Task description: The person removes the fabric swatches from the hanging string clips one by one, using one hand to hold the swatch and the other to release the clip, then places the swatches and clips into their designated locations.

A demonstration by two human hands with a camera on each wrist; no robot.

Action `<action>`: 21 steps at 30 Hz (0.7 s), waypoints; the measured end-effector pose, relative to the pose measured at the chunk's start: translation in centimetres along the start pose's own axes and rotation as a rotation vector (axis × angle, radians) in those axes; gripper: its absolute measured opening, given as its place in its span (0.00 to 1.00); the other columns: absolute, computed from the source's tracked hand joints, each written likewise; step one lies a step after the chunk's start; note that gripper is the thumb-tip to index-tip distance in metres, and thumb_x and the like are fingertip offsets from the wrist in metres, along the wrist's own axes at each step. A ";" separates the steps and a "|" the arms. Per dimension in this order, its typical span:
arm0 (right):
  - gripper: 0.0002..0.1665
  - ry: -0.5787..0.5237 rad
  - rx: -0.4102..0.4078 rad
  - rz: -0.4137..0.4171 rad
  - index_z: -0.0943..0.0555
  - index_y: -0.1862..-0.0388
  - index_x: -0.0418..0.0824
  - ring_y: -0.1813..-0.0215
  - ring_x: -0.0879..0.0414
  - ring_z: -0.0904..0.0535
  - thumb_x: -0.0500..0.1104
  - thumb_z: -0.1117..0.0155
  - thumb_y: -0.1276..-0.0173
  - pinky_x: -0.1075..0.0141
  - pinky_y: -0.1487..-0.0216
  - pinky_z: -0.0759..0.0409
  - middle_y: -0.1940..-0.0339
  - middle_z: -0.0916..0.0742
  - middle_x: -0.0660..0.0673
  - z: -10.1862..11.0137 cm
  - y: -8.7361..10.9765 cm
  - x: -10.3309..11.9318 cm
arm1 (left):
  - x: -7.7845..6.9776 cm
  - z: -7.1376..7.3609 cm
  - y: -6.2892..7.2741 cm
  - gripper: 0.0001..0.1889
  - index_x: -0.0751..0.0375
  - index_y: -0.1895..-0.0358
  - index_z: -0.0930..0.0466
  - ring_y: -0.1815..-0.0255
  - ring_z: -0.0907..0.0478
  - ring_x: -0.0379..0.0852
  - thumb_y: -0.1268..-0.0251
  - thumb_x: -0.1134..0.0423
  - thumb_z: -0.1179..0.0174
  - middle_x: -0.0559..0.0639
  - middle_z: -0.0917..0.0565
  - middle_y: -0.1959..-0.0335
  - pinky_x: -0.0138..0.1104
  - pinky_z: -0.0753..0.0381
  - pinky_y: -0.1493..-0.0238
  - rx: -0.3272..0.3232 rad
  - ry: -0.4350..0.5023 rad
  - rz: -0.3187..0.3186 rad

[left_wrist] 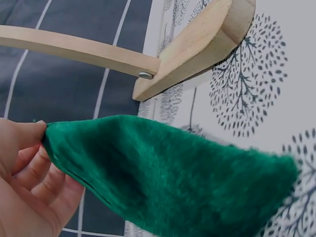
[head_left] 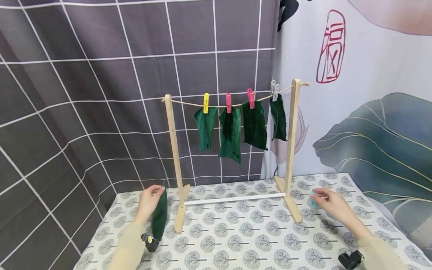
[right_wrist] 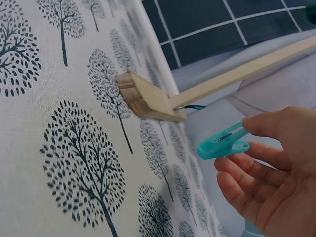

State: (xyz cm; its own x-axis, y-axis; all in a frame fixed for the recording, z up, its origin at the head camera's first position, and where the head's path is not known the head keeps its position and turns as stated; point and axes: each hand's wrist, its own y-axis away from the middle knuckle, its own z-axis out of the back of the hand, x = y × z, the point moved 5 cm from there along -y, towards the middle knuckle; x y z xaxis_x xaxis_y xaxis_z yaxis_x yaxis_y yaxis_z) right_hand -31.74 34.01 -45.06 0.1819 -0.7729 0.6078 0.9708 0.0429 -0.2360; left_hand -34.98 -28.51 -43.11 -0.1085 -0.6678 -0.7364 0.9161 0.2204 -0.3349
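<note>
My left hand (head_left: 150, 201) pinches one corner of a green cloth (head_left: 160, 215), which hangs down beside the rack's left post. In the left wrist view the cloth (left_wrist: 168, 173) spreads out from thumb and fingertips. Right of the rack, my right hand (head_left: 332, 204) holds a turquoise clothespin (head_left: 314, 199) between thumb and fingers; the right wrist view shows the clothespin (right_wrist: 222, 142) with its tip pointing away from the palm. On the rope (head_left: 187, 103) between the posts hang several green cloths (head_left: 230, 131), pegged by a yellow clothespin (head_left: 206, 103), two pink ones (head_left: 228, 103) and a whitish one (head_left: 275, 92).
The wooden rack has a left post (head_left: 174, 150), a right post (head_left: 292, 138) and a white lower bar (head_left: 236, 198). It stands on a table covered with a tree-print cloth (head_left: 233, 232). Behind hang a dark grid curtain (head_left: 145, 82) and a pale printed curtain (head_left: 371, 75).
</note>
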 end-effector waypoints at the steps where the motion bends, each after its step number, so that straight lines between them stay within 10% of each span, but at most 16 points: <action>1: 0.31 0.001 0.005 -0.002 0.27 0.38 0.23 0.53 0.35 0.17 0.50 0.42 0.23 0.51 0.60 0.17 0.51 0.16 0.27 -0.2 -0.2 0.0 | 0.1 -0.2 -0.1 0.13 0.74 0.53 0.17 0.54 0.18 0.66 0.27 0.64 0.40 0.69 0.15 0.57 0.53 0.22 0.50 0.003 0.001 0.005; 21: 0.34 -0.152 0.131 -0.222 0.28 0.42 0.17 0.64 0.51 0.18 0.49 0.40 0.26 0.60 0.63 0.16 0.61 0.15 0.35 -4.2 -3.4 -1.9 | 2.7 -3.6 -1.7 0.12 0.74 0.58 0.17 0.60 0.17 0.60 0.30 0.65 0.39 0.66 0.14 0.61 0.46 0.21 0.53 0.001 0.056 0.115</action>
State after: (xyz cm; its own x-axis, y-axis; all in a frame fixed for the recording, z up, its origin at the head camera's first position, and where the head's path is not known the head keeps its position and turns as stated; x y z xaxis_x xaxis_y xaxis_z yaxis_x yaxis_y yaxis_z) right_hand -36.07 32.70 -48.63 -0.0252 -0.6695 0.7424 0.9996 -0.0271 0.0094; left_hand -38.21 -28.17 -46.63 -0.0241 -0.5975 -0.8015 0.9240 0.2928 -0.2460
